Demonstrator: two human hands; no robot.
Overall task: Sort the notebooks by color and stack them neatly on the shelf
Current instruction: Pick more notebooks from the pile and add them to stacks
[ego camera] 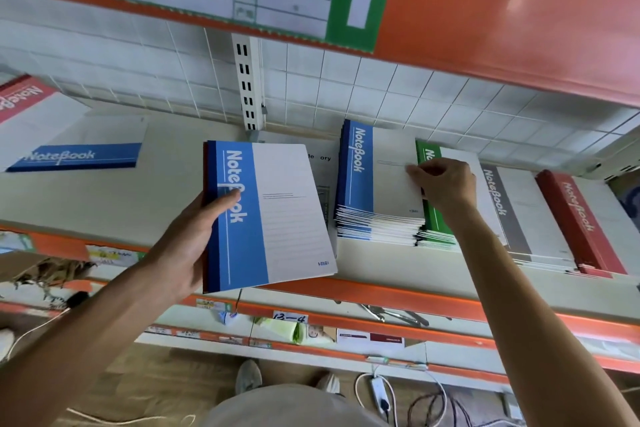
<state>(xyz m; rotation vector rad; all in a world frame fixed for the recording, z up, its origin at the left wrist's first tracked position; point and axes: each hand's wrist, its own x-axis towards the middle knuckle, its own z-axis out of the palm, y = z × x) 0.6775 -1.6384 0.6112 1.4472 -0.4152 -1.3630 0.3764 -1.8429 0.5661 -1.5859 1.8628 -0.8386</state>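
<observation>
The shelf (145, 198) lies under both your hands. Just right of your left-hand grip stands the blue stack (375, 191), then the green stack (434, 232), grey stack (519, 218) and red stack (581, 225). Your left hand (187, 246) grips a blue notebook (273, 211), thumb curled over the cover. Your right hand (446, 184) pinches the blue stack's top cover edge.

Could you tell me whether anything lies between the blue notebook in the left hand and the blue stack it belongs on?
Only the right hand, which rests on the blue stack at its right edge. The gap between the held blue notebook and that stack looks open.
</observation>
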